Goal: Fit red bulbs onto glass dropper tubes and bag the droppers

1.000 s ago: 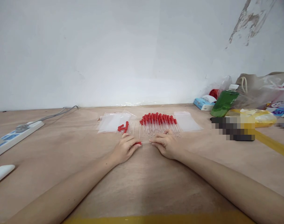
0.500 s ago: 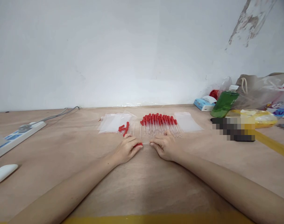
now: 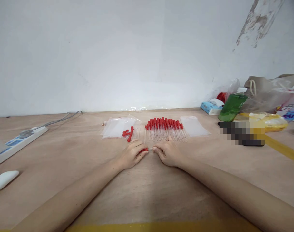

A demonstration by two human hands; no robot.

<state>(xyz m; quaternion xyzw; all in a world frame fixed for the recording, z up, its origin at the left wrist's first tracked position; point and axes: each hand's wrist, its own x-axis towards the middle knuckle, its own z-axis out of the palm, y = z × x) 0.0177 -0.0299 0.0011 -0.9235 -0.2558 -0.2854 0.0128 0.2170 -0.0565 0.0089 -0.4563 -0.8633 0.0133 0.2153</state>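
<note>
Joining a Red Bulb to a Clear Tube by Hand

The two bare hands face each other low over the worktop (image 3: 147,187), near its middle. The fingers of the left hand (image 3: 133,154) grasp a red bulb (image 3: 144,149), of which only the end toward the other hand shows. The fingers of the right hand (image 3: 169,153) pinch a slender clear tube (image 3: 151,149), whose short visible length bridges the gap between the hands. Bulb and tube lie roughly level and in one line, end to end; how deeply the tube sits inside the bulb cannot be told at this scale.

Beyond the hands, finished pieces (image 3: 162,122) stand as a model of the result: a dense row, red ends away from the person, clear stems toward the person. To their left lie several loose red bulbs (image 3: 132,130), with loose clear tubes (image 3: 136,132) just beside them. Clear plastic bags (image 3: 116,127) rest at the left of these supplies, and a further clear bag (image 3: 195,126) lies to the right of the row.

The step in hand appears to be the pressing of tube into bulb. The next move probably calls for steady pressure along the common axis, with the right fingers close to the joint so that the thin tube does not bend or slip.
</note>
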